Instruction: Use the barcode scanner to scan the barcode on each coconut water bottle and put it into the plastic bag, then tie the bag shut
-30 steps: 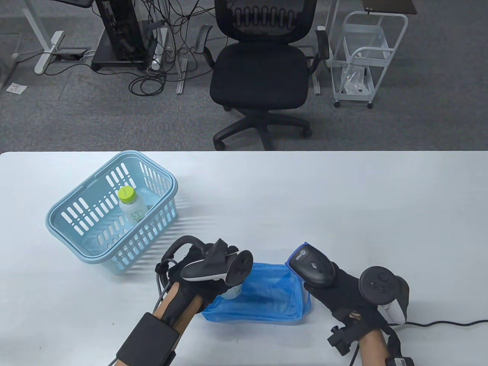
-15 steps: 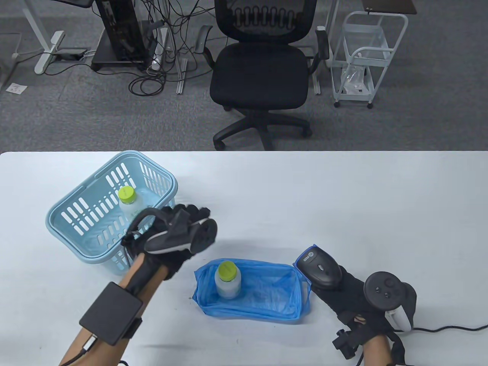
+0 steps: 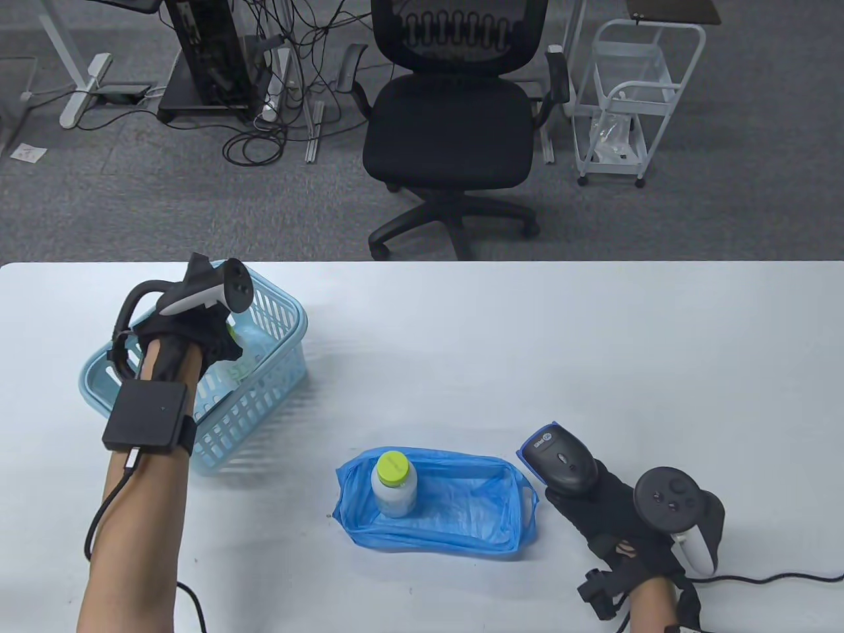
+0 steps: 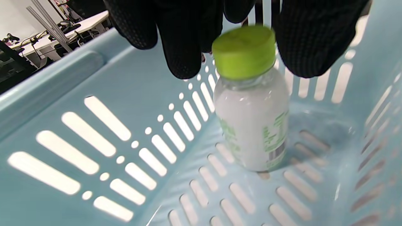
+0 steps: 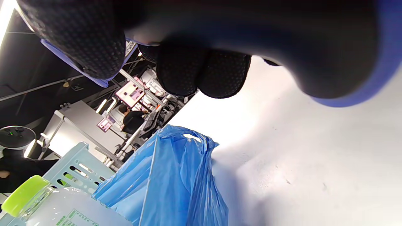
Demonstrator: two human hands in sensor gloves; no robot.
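One coconut water bottle (image 3: 393,486), white with a lime-green cap, stands inside the open blue plastic bag (image 3: 461,524) at the front middle of the table. A second bottle (image 4: 252,122) stands upright in the light-blue basket (image 3: 283,343). My left hand (image 3: 210,330) reaches down into the basket; its fingers (image 4: 185,47) and thumb hang on either side of the green cap (image 4: 243,51), with a small gap showing beside the cap. To the right of the bag, my right hand (image 3: 597,504) grips the black barcode scanner (image 3: 560,455), whose head points up and left.
The scanner's cable (image 3: 778,579) trails off the table's right edge. Beyond the table's far edge stand a black office chair (image 3: 455,125) and a white cart (image 3: 626,99). In the right wrist view the bag (image 5: 169,182) and its bottle (image 5: 62,208) lie close below the scanner.
My left hand let go of the bottle in the bag, drew away to the left and back, and now reaches into the basket over the second bottle. The right hand with the scanner drifted slightly right.
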